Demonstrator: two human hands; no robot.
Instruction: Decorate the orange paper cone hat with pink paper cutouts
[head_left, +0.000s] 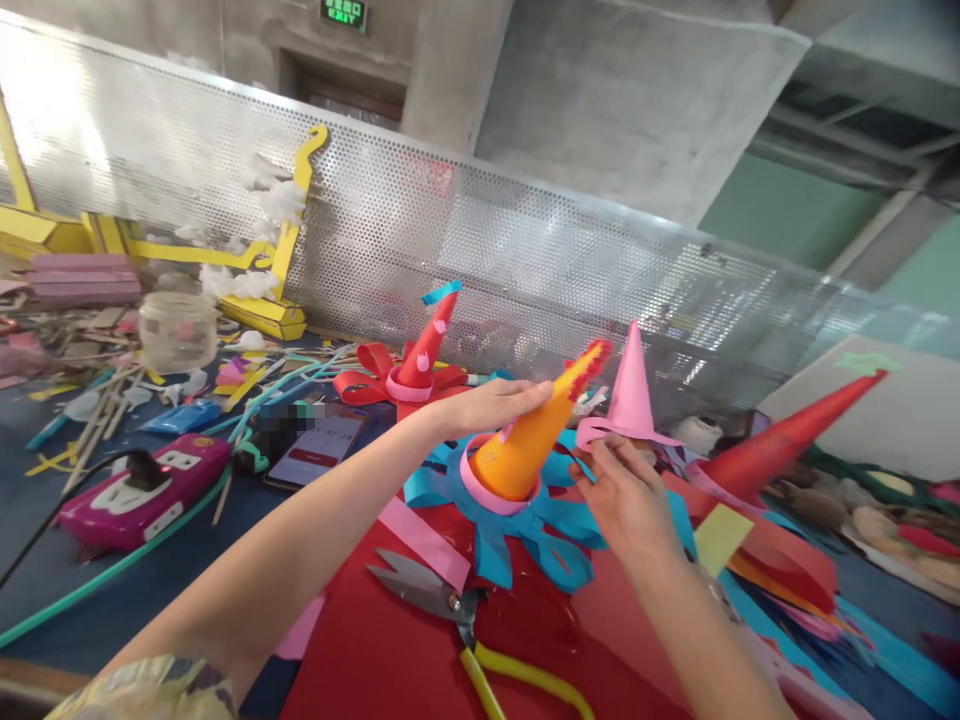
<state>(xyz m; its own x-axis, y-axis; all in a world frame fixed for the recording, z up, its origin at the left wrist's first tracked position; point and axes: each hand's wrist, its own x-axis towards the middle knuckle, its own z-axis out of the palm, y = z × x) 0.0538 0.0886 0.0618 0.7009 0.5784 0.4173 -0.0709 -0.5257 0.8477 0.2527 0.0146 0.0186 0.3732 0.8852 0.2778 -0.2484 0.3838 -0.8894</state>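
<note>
An orange paper cone [517, 450] with a red fringed tip and a pink band at its base stands, tilted, on a blue looped paper flower [491, 545]. My left hand [499, 405] lies against the cone's upper left side, fingers stretched out. My right hand [619, 480] pinches the curled end of a pink paper strip [592, 432] by the base of a pink cone [631, 385]. Scissors [457, 605] with yellow handles lie on red paper [360, 660] in front, blades apart. A pink strip [427, 545] is beside them.
Behind left is a red cone [431, 345] with red loops; another red cone [795, 435] leans at right. At left are a purple power strip [150, 490], cables, a phone [319, 447], a plastic jar [178, 332] and paper scraps. A perforated metal panel [525, 250] runs behind.
</note>
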